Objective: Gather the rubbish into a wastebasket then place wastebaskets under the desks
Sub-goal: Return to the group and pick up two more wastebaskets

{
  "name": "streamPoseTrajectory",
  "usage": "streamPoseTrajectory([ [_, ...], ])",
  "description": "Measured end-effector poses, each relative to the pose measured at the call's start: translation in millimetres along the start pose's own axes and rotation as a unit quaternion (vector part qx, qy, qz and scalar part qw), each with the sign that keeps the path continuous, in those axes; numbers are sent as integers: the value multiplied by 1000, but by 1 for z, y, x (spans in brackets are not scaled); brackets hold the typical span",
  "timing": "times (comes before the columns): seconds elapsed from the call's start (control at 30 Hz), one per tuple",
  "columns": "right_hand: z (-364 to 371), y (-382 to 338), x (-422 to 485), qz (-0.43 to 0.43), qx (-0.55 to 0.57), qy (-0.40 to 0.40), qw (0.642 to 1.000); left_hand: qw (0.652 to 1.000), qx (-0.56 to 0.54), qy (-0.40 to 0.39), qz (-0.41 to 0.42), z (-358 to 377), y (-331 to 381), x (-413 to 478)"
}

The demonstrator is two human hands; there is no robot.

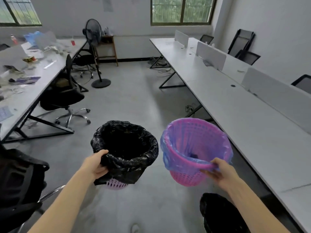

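Observation:
I hold two wastebaskets in the air over the grey floor. My left hand (96, 165) grips the near rim of a pink basket lined with a black bag (125, 152); its inside looks dark and I cannot tell its contents. My right hand (218, 170) grips the near rim of a pink mesh basket lined with a blue bag (195, 148), with a small dark item at its bottom. A third black-bagged bin (218, 214) stands on the floor under my right forearm. Rubbish and papers (21, 71) litter the left desk (38, 91).
A long white desk (244, 118) with divider panels runs along the right. Black office chairs (65, 96) stand by the left desk, another chair (18, 182) at my near left. A standing fan (96, 52) and cables lie further down the aisle.

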State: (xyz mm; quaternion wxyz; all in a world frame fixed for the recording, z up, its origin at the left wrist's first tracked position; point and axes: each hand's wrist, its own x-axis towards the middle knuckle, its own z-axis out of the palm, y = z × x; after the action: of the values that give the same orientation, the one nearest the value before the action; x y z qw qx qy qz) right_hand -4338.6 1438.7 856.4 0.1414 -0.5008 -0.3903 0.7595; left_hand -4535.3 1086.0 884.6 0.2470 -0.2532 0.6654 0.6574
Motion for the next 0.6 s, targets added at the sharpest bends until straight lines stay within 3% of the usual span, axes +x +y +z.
streamPoseTrajectory([
  [0.43,135,-99,235,35,18,118,992,995,90,-30,-40,171,184,247],
  [0.6,191,-140,366,62,-2,118,991,992,108,-22,-58,258,236,343],
])
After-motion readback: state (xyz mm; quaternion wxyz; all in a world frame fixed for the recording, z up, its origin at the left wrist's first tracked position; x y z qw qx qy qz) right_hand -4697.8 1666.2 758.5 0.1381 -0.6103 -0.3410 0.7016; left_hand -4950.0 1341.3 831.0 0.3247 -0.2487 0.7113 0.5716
